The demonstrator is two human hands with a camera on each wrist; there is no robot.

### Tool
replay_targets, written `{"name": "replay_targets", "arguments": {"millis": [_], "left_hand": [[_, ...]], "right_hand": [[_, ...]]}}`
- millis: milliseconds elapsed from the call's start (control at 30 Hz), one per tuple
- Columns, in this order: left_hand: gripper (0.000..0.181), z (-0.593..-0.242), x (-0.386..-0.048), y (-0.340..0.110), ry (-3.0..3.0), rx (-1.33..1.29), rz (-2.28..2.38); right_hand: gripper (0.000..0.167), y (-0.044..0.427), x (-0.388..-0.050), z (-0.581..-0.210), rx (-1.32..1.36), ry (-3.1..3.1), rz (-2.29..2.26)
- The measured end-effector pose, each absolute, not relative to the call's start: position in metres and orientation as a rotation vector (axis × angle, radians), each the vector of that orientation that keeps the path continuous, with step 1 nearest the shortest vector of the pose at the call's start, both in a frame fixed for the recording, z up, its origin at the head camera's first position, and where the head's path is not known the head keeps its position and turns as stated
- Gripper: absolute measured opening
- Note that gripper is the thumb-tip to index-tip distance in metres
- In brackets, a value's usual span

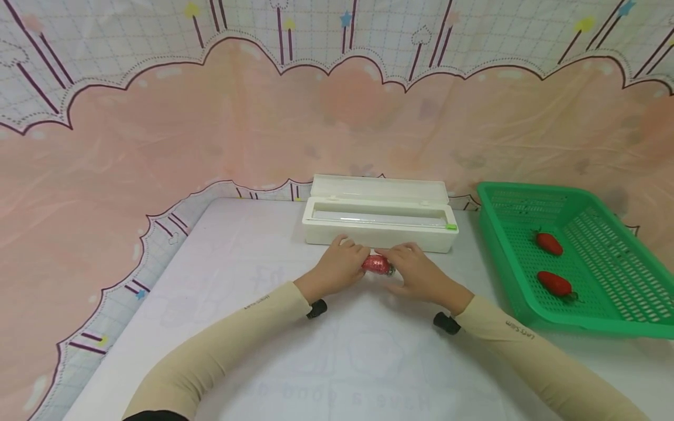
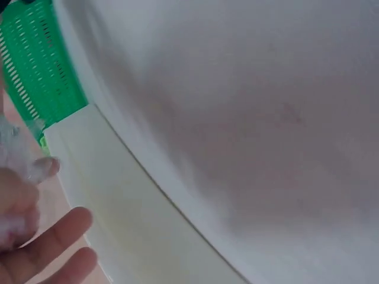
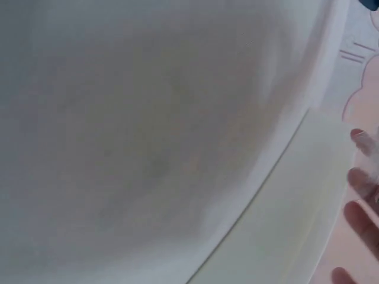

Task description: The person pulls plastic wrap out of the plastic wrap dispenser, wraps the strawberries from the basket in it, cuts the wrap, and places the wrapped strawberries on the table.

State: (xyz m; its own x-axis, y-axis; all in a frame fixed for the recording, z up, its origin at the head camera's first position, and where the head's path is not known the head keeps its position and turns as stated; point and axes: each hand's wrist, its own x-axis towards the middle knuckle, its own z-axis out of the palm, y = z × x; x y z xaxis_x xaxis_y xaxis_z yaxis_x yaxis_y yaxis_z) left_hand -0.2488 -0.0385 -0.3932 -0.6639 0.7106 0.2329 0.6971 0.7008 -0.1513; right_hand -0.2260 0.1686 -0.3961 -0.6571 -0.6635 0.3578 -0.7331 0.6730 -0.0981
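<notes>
A red strawberry (image 1: 377,264), shiny as if wrapped in clear film, is between the two hands in the head view. My left hand (image 1: 341,266) grips its left end; clear film (image 2: 15,148) shows at those fingers in the left wrist view. From the other side my right hand (image 1: 418,272) holds the right end with curved fingers, the thumb set lower. A little clear film shows beside the right fingertips (image 3: 358,176) in the right wrist view. Just behind the hands stands a white film dispenser box (image 1: 379,237), its lid (image 1: 379,188) raised and a film roll (image 1: 379,218) inside.
A green perforated basket (image 1: 521,313) stands on the right with two red strawberries (image 1: 549,243) in it. The white table (image 1: 337,362) extends in front of the hands. A patterned cloth (image 1: 237,128) hangs behind. A black wrist camera (image 1: 446,323) sits under the right sleeve.
</notes>
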Motion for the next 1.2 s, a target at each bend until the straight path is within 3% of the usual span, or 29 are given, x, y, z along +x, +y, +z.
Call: {"name": "replay_targets", "arguments": {"millis": [100,333,467,633,900,1100,1200], "left_hand": [[0.033,-0.397,-0.248,-0.037,-2.483,-1.098,0.204],[0.038,-0.398,-0.246,-0.037,-2.471,-1.110,0.191],[0.050,-0.393,-0.245,-0.037,-2.669,-1.158,0.044],[0.044,-0.390,-0.245,-0.038,-2.746,-1.199,0.020],[0.033,-0.393,-0.246,-0.042,-2.548,-1.133,0.317],[0.020,-0.395,-0.250,-0.048,-2.416,-1.059,0.349],[0.022,-0.392,-0.251,-0.052,-2.458,-1.053,0.291]], "right_hand": [[0.066,0.166,-0.226,-0.393,1.086,-2.713,0.379],[0.033,0.158,-0.228,-0.389,0.991,-2.805,0.336],[0.029,0.155,-0.229,-0.390,0.977,-2.777,0.218],[0.026,0.153,-0.230,-0.393,0.982,-2.700,0.069],[0.030,0.151,-0.231,-0.394,0.950,-2.652,-0.099],[0.046,0.149,-0.230,-0.392,0.991,-2.591,0.010],[0.048,0.146,-0.230,-0.389,1.021,-2.550,0.022]]}}
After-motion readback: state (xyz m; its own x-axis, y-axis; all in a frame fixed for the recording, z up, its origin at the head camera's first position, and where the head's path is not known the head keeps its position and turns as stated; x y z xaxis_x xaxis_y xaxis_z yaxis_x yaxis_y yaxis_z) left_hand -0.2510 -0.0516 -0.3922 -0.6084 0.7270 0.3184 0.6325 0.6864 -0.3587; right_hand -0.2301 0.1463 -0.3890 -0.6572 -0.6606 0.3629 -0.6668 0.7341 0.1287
